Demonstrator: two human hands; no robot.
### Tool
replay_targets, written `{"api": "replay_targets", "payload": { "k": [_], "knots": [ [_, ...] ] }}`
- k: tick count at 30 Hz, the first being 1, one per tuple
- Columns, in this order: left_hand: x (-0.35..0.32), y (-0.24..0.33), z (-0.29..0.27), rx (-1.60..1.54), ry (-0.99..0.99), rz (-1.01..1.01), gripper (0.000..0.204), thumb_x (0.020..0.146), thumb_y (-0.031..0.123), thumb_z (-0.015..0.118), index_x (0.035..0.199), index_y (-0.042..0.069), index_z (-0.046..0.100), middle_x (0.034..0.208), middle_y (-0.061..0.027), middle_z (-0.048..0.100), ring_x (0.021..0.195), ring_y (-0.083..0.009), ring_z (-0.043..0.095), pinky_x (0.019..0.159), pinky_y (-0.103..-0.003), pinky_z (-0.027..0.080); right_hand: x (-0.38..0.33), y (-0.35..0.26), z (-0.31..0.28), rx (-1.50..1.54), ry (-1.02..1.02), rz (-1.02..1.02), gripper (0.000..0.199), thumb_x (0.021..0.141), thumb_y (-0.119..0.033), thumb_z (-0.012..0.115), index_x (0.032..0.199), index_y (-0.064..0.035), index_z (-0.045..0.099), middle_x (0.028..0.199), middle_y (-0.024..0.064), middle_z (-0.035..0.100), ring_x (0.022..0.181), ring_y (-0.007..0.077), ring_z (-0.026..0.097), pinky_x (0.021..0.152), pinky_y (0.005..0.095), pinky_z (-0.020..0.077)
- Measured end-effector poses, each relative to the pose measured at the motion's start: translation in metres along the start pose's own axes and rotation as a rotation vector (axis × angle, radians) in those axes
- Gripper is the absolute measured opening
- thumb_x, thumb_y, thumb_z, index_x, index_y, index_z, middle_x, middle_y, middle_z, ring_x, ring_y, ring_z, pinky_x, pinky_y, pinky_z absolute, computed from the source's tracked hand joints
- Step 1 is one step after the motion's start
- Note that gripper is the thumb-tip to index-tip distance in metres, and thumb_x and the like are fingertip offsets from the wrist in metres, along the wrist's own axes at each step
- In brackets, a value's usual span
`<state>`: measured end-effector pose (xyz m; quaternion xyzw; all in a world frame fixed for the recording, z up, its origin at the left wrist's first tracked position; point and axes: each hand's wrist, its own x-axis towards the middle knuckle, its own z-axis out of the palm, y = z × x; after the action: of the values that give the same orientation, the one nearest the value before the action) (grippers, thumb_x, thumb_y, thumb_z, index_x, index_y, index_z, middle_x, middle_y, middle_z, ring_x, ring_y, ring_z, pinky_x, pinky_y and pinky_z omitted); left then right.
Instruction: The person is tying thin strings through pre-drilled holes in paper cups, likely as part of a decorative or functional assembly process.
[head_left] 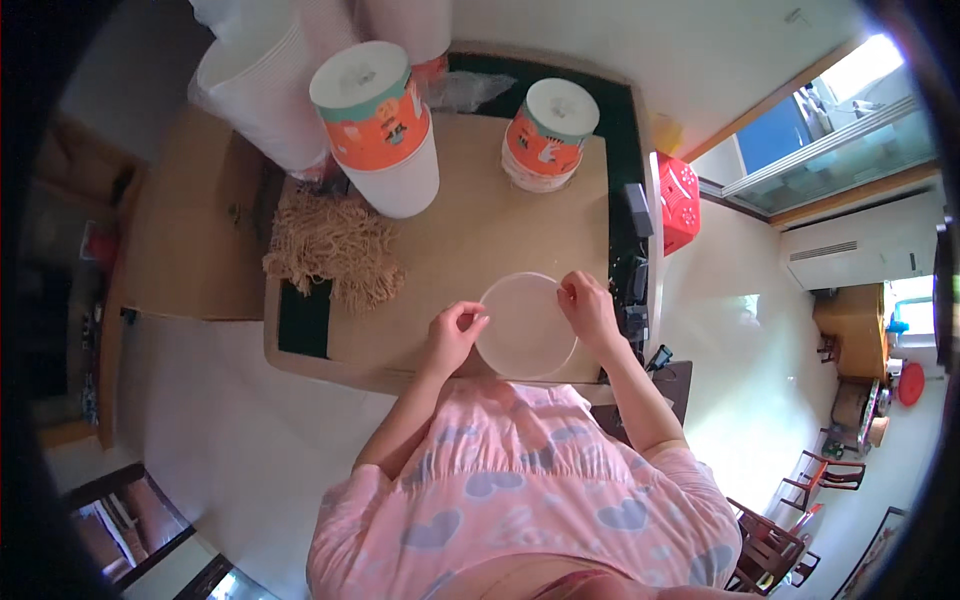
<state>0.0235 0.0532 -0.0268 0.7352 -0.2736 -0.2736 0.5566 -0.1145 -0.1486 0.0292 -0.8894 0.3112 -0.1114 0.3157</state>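
A clear round lid (525, 325) lies flat near the bench's (470, 240) front edge, towards its right corner. The left hand (455, 335) pinches the lid's left rim between thumb and fingertips; the right hand (588, 305) pinches its upper right rim in the same way. Both hands are narrow, closed on the lid.

Surroundings: a heap of tan fibrous strands (335, 250) sits at the left edge, partly overhanging a dark green mat (303, 320). Behind it, near the back left corner, stands a tall stack of white cups (385, 130) with an orange and teal printed band and a white top. A shorter stack (548, 135) of the same kind stands towards the back right corner. Further stacks of plain white cups (260, 90) wrapped in plastic lean at the back left. Between the lid and these stacks the bench top is bare brown board. A red plastic stool (678, 200) stands on the floor just beyond the right edge. The insides of the cups cannot be seen.
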Motion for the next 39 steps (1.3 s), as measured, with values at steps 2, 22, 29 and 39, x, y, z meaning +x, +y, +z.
{"api": "replay_targets", "payload": {
  "k": [2, 22, 29, 39],
  "knots": [
    [-0.001, -0.003, 0.003, -0.087, -0.006, -0.062, 0.017, 0.089, 0.012, 0.062, 0.100, 0.000, 0.063, 0.086, -0.0038, 0.066, 0.080, -0.0101, 0.061, 0.072, -0.024, 0.050, -0.006, 0.006, -0.003, 0.031, 0.007, 0.032, 0.011, 0.080, -0.009, 0.061, 0.086, -0.0029, 0.055, 0.080, 0.0151, 0.060, 0.072, 0.0318, 0.061, 0.064, 0.0386, 0.0498],
    [0.017, -0.039, -0.013, 0.315, 0.032, 0.041, 0.035, 0.080, 0.018, 0.064, 0.111, 0.004, 0.055, 0.105, -0.0186, 0.062, 0.087, -0.0365, 0.062, 0.077, -0.042, 0.050, 0.020, 0.069, -0.047, 0.776, 0.399, 0.333, 0.009, 0.089, -0.013, 0.057, 0.090, -0.0073, 0.050, 0.070, -0.0015, 0.051, 0.058, 0.0059, 0.051, 0.049, 0.0216, 0.0478],
    [0.044, -0.019, -0.051, 0.303, 0.042, -0.107, 0.025, 0.082, 0.017, 0.064, 0.101, 0.001, 0.061, 0.093, -0.0188, 0.066, 0.086, -0.0328, 0.064, 0.073, -0.040, 0.050, 0.003, 0.101, 0.004, 0.724, 0.269, 0.461, 0.012, 0.087, -0.005, 0.058, 0.088, -0.0040, 0.046, 0.062, 0.0033, 0.052, 0.043, 0.0104, 0.050, 0.039, 0.0233, 0.0412],
    [0.072, -0.074, -0.152, 0.576, 0.498, -0.124, 0.015, 0.087, 0.018, 0.059, 0.095, 0.008, 0.065, 0.084, -0.0114, 0.064, 0.079, -0.0285, 0.062, 0.069, -0.037, 0.050, -0.069, -0.074, -0.126, 1.219, 0.328, -0.354, 0.020, 0.085, -0.004, 0.055, 0.104, -0.0065, 0.055, 0.084, 0.0064, 0.058, 0.074, 0.0165, 0.056, 0.052, 0.0246, 0.0427]
  ]
}}
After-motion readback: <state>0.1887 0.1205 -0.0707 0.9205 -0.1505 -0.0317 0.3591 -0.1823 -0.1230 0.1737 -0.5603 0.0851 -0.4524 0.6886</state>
